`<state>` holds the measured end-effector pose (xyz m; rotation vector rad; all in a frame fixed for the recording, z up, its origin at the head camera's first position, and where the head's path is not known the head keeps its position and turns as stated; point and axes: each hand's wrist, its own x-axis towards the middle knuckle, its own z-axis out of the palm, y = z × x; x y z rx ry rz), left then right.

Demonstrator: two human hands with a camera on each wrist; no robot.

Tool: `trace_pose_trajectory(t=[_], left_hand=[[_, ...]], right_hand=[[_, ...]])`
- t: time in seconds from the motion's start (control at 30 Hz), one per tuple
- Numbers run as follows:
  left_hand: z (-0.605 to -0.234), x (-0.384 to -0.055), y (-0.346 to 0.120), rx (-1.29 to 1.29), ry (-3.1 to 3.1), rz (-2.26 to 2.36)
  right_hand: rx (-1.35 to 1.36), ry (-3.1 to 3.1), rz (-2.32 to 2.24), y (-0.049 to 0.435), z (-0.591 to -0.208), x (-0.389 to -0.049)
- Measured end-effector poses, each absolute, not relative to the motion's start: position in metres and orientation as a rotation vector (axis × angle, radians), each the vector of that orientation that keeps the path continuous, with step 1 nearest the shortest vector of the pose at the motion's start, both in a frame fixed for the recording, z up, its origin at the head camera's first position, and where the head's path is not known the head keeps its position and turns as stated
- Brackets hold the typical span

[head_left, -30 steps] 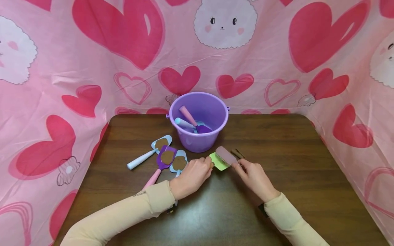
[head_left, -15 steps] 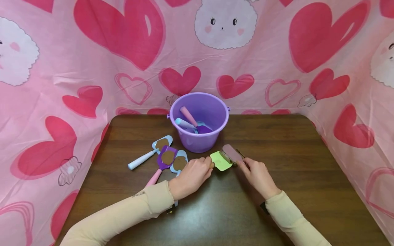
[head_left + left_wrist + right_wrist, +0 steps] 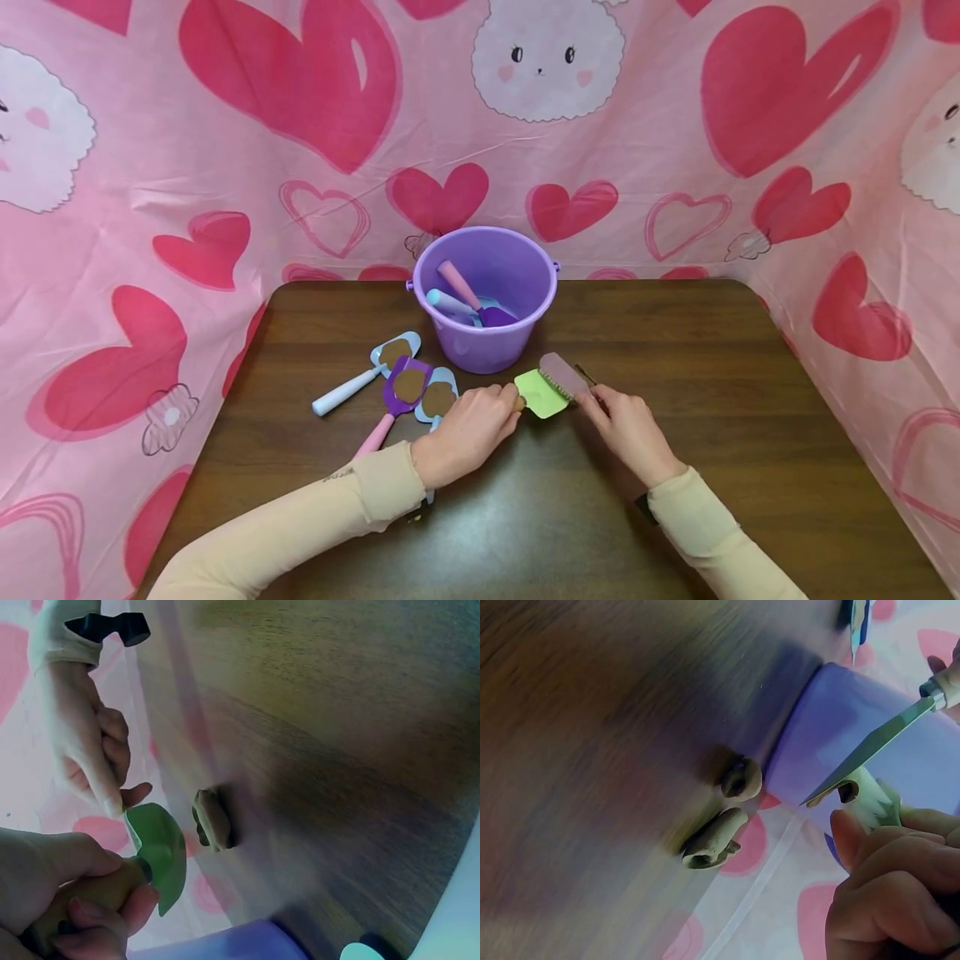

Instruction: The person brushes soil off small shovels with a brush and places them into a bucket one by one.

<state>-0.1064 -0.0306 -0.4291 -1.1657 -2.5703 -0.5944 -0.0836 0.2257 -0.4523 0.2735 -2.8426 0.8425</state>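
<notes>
My left hand (image 3: 471, 429) grips the wooden handle (image 3: 94, 896) of a small trowel. Its green blade (image 3: 542, 395) points right, above the table. The fingers of my right hand (image 3: 632, 433) pinch a dusty-pink piece (image 3: 564, 375) that has a row of short bristles or teeth along its left edge. That edge lies over or close beside the blade; I cannot tell whether they touch. In the right wrist view, the blade (image 3: 877, 750) appears edge-on beside the tan held piece (image 3: 866, 796). The left wrist view hides that piece behind the blade.
Two brown curled pieces (image 3: 716, 841) lie on the table. Behind the hands stands a purple bucket (image 3: 483, 346) holding a pink-handled and a blue-handled tool. On the left lie a purple scoop (image 3: 382, 425) and two light-blue scoops (image 3: 345, 390), with brown patches on their heads.
The dusty-pink piece has slid rightward across the green blade, uncovering more of it. The blade has shifted slightly right. In the last half second both hands have hardly moved.
</notes>
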Motion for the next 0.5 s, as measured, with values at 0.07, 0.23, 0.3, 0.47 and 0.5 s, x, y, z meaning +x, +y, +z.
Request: trace_pose_trajectory(t=[0.07, 0.23, 0.3, 0.47, 0.5], left_hand=[[-0.4297, -0.1065, -0.0301, -1.169, -2.568, -0.587], [-0.4301, -0.1053, -0.0287, -1.176, -2.587, -0.579], [-0.4299, -0.1046, -0.0281, -1.178, -2.597, -0.577], [-0.4309, -0.1054, -0.0263, -1.174, -2.592, -0.565], [-0.4312, -0.1059, -0.0259, -1.174, -2.588, -0.570]], right_hand=[[0.252, -2.847, 0.847, 0.2274, -0.4520, -0.0841], [0.203, -2.862, 0.862, 0.2303, -0.4500, -0.0847], [0.190, -2.856, 0.865, 0.2308, -0.4489, -0.0846], [0.260, -2.845, 0.848, 0.2288, -0.4482, -0.0841], [0.281, -2.848, 0.845, 0.2283, -0.4485, -0.0840]])
